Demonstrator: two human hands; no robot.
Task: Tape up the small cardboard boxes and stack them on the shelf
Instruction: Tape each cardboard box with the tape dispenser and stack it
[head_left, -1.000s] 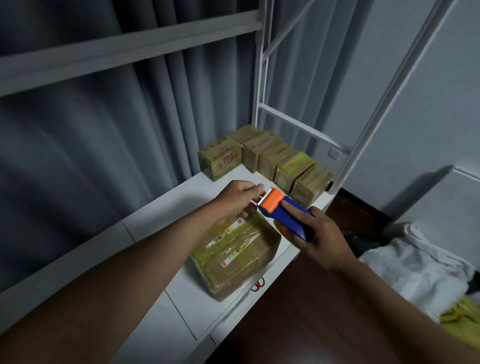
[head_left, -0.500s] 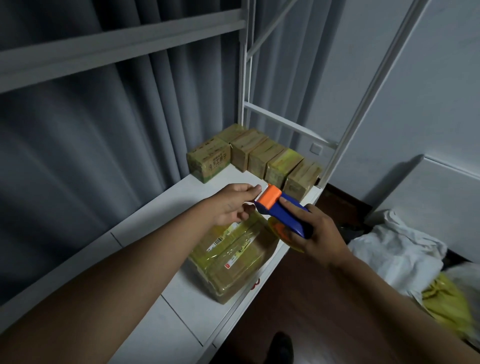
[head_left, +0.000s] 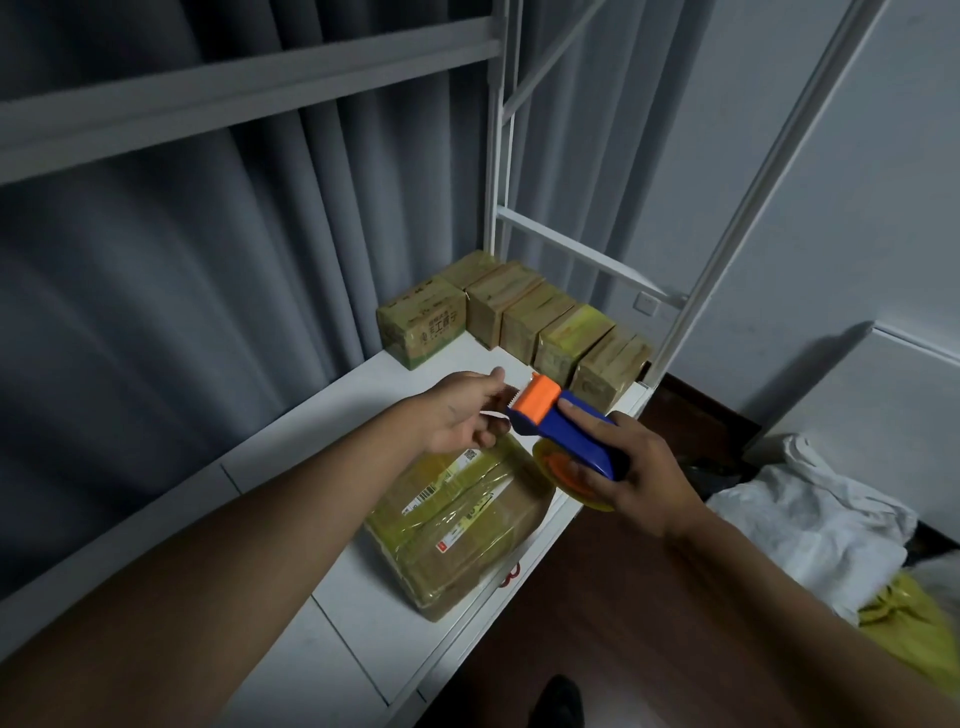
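Observation:
A flat cardboard box (head_left: 457, 525) wrapped in yellowish tape lies on the white shelf (head_left: 363, 597) near its front edge. My right hand (head_left: 631, 475) holds a blue and orange tape dispenser (head_left: 561, 423) above the box's far right corner. My left hand (head_left: 467, 415) is at the dispenser's toothed orange end, fingers pinched at the loose tape end there. A row of several taped small boxes (head_left: 524, 319) stands at the shelf's far end.
A grey curtain (head_left: 182, 291) hangs behind the shelf. White upright posts (head_left: 748, 208) and an upper shelf board (head_left: 244, 88) frame the space. On the dark floor at the right lie white cloth (head_left: 810, 525) and a yellow bag (head_left: 904, 623).
The view has shifted slightly. My left hand's fingers have moved at the dispenser's orange end; the dispenser and the flat box stay about where they were.

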